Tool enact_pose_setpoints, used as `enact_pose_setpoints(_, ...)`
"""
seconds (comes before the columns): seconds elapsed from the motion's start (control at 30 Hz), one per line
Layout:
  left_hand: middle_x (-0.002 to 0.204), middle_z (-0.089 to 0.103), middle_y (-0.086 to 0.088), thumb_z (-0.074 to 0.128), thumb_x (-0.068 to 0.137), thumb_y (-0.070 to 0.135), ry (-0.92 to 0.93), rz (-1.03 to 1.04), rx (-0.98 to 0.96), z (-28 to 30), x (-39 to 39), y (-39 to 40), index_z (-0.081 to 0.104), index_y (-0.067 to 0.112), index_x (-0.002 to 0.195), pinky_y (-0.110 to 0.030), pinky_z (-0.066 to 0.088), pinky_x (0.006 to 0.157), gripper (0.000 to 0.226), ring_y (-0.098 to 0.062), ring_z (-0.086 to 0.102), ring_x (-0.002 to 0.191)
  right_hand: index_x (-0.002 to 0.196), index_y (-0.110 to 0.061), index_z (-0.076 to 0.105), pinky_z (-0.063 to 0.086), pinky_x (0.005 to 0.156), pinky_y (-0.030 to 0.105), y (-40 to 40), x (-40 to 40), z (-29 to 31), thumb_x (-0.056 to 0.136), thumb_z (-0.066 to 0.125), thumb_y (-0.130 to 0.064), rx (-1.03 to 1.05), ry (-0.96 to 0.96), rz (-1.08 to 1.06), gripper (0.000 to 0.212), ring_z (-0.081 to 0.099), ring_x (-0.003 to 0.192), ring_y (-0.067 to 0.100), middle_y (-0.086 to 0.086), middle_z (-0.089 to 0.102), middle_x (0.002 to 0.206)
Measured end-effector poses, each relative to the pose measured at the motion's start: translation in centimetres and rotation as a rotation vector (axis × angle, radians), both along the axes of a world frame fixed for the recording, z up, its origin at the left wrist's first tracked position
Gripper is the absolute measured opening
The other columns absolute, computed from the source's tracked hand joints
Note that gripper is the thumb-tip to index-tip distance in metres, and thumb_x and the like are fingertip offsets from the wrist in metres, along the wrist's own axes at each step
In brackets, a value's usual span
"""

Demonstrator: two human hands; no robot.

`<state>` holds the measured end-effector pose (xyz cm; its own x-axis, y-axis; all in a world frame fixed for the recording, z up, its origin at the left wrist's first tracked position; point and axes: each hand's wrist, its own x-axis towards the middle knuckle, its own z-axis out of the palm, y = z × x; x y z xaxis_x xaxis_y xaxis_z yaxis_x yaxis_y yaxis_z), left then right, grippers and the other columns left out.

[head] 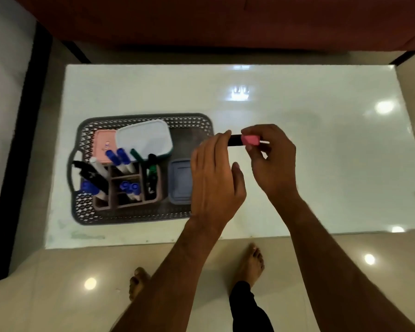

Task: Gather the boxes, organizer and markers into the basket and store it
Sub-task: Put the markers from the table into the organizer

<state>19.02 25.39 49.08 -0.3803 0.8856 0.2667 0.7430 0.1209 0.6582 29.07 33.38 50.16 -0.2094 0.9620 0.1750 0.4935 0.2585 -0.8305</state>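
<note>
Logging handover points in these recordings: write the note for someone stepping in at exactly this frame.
Left hand: fingertips pinch the dark end of a black marker held above the table.
Right hand: pinches the marker's other end, at a pink piece, possibly a cap.
Basket, on the table's left side, already holds the pink box, the white-lidded box, the blue-lidded box and the organizer with blue, green and black markers.
Done: boxes, organizer and most markers gathered.
Left: put this marker in, then store the basket.
</note>
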Motion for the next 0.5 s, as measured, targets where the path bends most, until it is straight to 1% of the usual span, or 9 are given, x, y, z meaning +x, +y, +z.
enact_pose_setpoints(0.07, 0.139, 0.058, -0.02, 0.069, 0.085, 0.009, 0.068, 0.044, 0.034, 0.7, -3.0, -1.4, 0.052, -0.004, 0.14, -0.052, 0.039, 0.114, 0.059, -0.033, 0.051, 0.133, 0.105, -0.008, 0.073, 0.057, 0.081, 0.027, -0.8, -3.8, 1.6, 0.091, 0.065, 0.001, 0.018, 0.044, 0.022, 0.019, 0.068, 0.102, 0.018, 0.004, 0.072, 0.106)
enact_pose_setpoints(0.13, 0.14, 0.057, -0.022, 0.068, 0.087, 0.009, 0.112, 0.096, 0.04, 1.1, -6.2, -3.0, 0.051, -0.005, 0.14, -0.054, 0.037, 0.115, 0.057, -0.035, 0.05, 0.135, 0.108, -0.008, 0.073, 0.058, 0.085, 0.026, -1.9, -7.5, 2.8, 0.094, 0.066, -0.003, 0.023, 0.062, 0.056, 0.017, 0.067, 0.104, 0.016, 0.004, 0.072, 0.109)
enact_pose_setpoints(0.2, 0.14, 0.057, -0.02, 0.066, 0.088, 0.007, 0.121, 0.15, 0.04, 1.3, -8.8, -4.6, 0.052, -0.005, 0.14, -0.052, 0.035, 0.117, 0.055, -0.034, 0.048, 0.136, 0.115, -0.009, 0.072, 0.058, 0.094, 0.031, -3.1, -10.6, 3.6, 0.096, 0.067, -0.01, 0.02, 0.058, 0.093, 0.02, 0.067, 0.108, 0.015, 0.004, 0.072, 0.114)
enact_pose_setpoints(0.27, 0.138, 0.058, -0.018, 0.064, 0.088, 0.005, 0.113, 0.202, 0.043, 1.0, -11.4, -6.3, 0.054, -0.003, 0.138, -0.052, 0.035, 0.116, 0.052, -0.033, 0.05, 0.135, 0.119, -0.01, 0.07, 0.056, 0.099, 0.037, -4.5, -13.6, 3.8, 0.096, 0.068, -0.012, 0.024, 0.025, 0.146, 0.024, 0.066, 0.111, 0.016, 0.003, 0.072, 0.118)
enact_pose_setpoints(0.33, 0.136, 0.06, -0.017, 0.067, 0.087, 0.004, 0.089, 0.241, 0.052, 0.4, -13.2, -7.8, 0.055, -0.001, 0.136, -0.054, 0.039, 0.113, 0.051, -0.032, 0.051, 0.133, 0.12, -0.011, 0.07, 0.055, 0.1, 0.036, -5.9, -15.7, 3.8, 0.094, 0.069, -0.009, 0.022, -0.012, 0.2, 0.026, 0.066, 0.111, 0.015, 0.001, 0.072, 0.118)
enact_pose_setpoints(0.43, 0.136, 0.06, -0.016, 0.069, 0.086, 0.004, 0.047, 0.287, 0.029, -0.8, -15.4, -10.0, 0.055, 0.0, 0.136, -0.052, 0.042, 0.112, 0.052, -0.032, 0.052, 0.133, 0.118, -0.013, 0.07, 0.055, 0.098, 0.028, -8.0, -18.1, 3.2, 0.091, 0.069, 0.001, 0.01, -0.082, 0.283, 0.031, 0.064, 0.108, 0.01, -0.001, 0.072, 0.116)
enact_pose_setpoints(0.5, 0.137, 0.059, -0.016, 0.067, 0.086, 0.005, 0.038, 0.29, 0.017, -1.4, -16.1, -11.0, 0.054, 0.001, 0.138, -0.053, 0.043, 0.112, 0.053, -0.032, 0.052, 0.133, 0.115, -0.011, 0.071, 0.055, 0.096, 0.031, -9.2, -18.8, 2.4, 0.089, 0.067, 0.004, 0.028, -0.143, 0.328, 0.03, 0.064, 0.107, 0.013, 0.002, 0.072, 0.113)
